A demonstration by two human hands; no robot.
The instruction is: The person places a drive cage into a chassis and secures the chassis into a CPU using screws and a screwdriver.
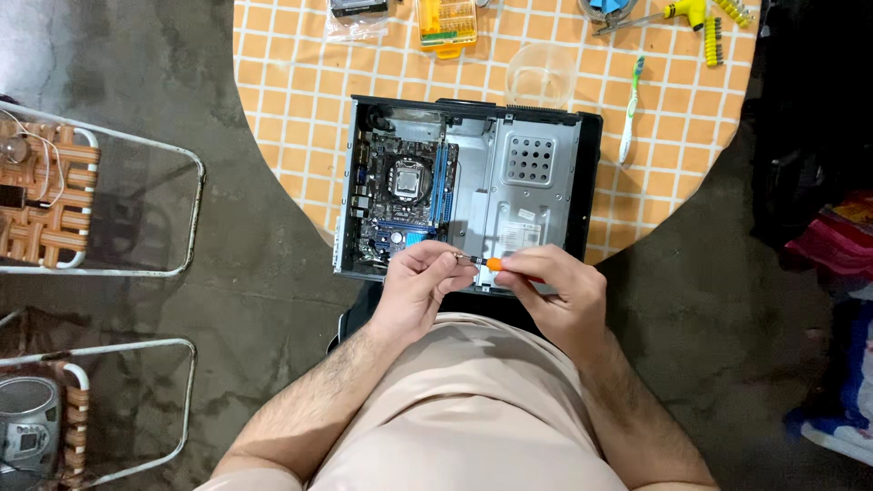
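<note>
An opened computer case [468,191] is seen lying flat on a round table [273,100] covered with an orange-and-white checked cloth. Inside the case, a motherboard [405,195] is fitted on the side toward the left hand, and a perforated metal bay [532,182] on the other side. Beyond the case, a clear plastic bowl [541,75] is set just beside its far edge, and a green-and-white toothbrush [630,109] is laid near the case's corner. Further back, a yellow bit case [446,23], a yellow-handled tool [668,13] and a strip of bits [711,41] are spread along the table's far side, well apart from the hands. Nothing is placed between the hands and the case.

The floor [264,273] is dark, mottled concrete. Two metal-framed chairs [100,195] are stood on the left, and a small grey radio [27,427] is resting on the nearer one. Bright cloth [841,241] is piled at the right edge.

A small screwdriver [486,264] with an orange handle is held over the near edge of the case. The handle is pinched in the fingers of the right hand [555,291], and the thin metal shaft is gripped at its tip end by the fingertips of the left hand [423,282]. Both hands are closed on the tool, which is held level between them, just above the case's near rim.
</note>
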